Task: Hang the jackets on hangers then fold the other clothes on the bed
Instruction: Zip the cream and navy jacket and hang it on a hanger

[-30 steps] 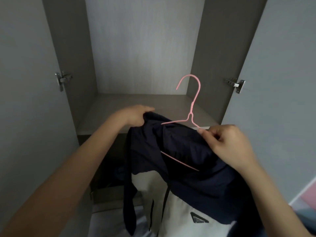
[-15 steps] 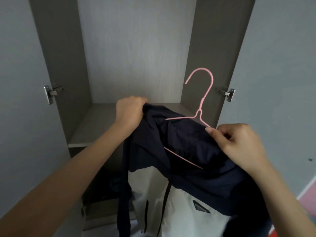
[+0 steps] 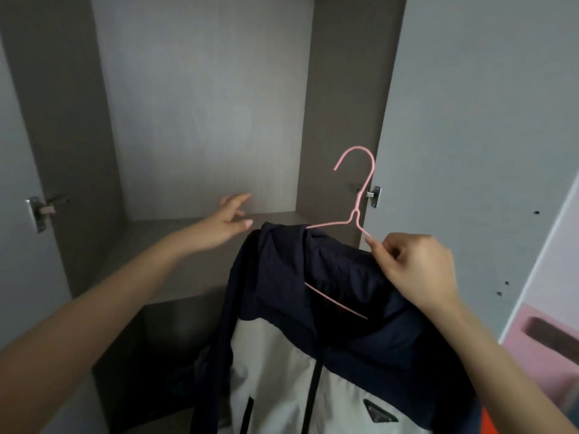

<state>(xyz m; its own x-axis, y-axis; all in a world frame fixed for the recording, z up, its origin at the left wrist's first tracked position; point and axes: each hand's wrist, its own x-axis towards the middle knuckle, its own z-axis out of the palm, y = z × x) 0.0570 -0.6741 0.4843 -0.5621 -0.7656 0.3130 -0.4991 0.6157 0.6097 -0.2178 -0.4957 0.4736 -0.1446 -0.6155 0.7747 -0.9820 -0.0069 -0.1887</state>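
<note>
Release: left hand (image 3: 230, 219) has let go of the jacket (image 3: 329, 277), fingers now spread above the shelf (image 3: 147, 236); right hand (image 3: 413, 267) alone pinches the pink hanger (image 3: 356, 214), so the jacket seems seated.

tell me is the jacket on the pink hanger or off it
On it: the arms of the pink hanger run inside the neck of the jacket; its hook stands above. The right hand pinches it.

No writing can be read anywhere. The triangular badge (image 3: 380, 416) on the jacket (image 3: 282, 355), lower right, is too blurred.
</note>
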